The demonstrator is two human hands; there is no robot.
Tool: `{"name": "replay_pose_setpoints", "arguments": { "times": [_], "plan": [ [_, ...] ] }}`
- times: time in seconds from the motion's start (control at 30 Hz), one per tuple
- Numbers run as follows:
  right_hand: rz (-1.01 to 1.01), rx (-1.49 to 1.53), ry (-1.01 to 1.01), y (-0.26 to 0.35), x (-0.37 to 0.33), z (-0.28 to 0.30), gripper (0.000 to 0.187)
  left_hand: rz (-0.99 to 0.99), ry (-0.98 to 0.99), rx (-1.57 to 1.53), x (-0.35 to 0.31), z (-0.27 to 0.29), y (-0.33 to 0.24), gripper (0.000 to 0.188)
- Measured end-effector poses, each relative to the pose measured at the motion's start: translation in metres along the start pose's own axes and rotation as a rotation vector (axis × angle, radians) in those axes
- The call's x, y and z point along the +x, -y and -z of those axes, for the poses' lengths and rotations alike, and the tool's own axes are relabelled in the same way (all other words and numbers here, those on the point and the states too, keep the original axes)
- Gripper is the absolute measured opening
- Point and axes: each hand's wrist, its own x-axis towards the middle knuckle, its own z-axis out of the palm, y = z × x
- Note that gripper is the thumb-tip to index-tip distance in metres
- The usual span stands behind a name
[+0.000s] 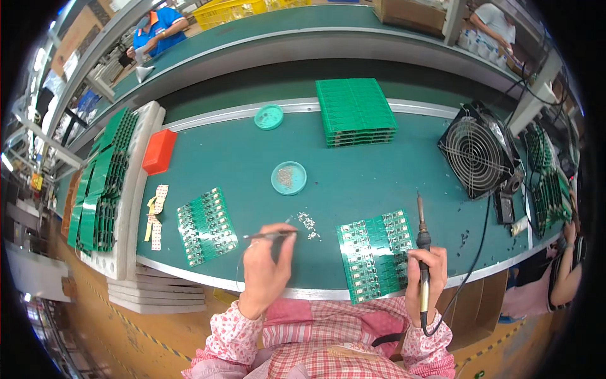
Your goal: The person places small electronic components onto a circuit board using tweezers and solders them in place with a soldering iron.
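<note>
My left hand [265, 271] pinches a pair of slim metal tweezers [270, 235] between thumb and fingers. Just past its fingertips lies a loose scatter of tiny pale components [307, 222] on the green mat. A soldering iron [423, 240] stands nearly upright in my right hand [434, 260], its tip pointing to the far side. Beside that hand, a green circuit board panel [372, 256] lies at the near edge, apart from the iron's tip. A second populated board panel [206, 227] rests left of my left hand.
Two round teal dishes, one with small parts [289, 178] and one farther back [269, 117], sit mid-table. Beyond is a stack of green boards [356, 110]. A black fan [473, 151] stands right, near the iron's cord [470, 271]. A red bin [159, 151] and racked boards [101, 196] are left.
</note>
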Motion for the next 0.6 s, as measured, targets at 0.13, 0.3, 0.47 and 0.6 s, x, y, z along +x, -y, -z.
{"name": "replay_pose_setpoints", "arguments": {
  "times": [0.13, 0.3, 0.47, 0.6],
  "plan": [
    [0.003, -0.021, -0.056, -0.008, -0.007, 0.002, 0.016, 0.048, -0.083, 0.007, 0.006, -0.011, 0.006, 0.010],
    [0.003, -0.055, -0.051, -0.009, -0.010, 0.002, 0.016, 0.092, -0.095, 0.045, 0.003, -0.016, 0.014, 0.011],
    [-0.013, -0.053, -0.052, -0.007, -0.011, 0.001, 0.016, 0.216, -0.113, -0.038, 0.004, -0.018, 0.014, 0.012],
    [-0.006, -0.053, -0.050, -0.010, -0.011, 0.000, 0.016, 0.218, -0.103, -0.027, 0.006, -0.018, 0.015, 0.011]
  ]
}}
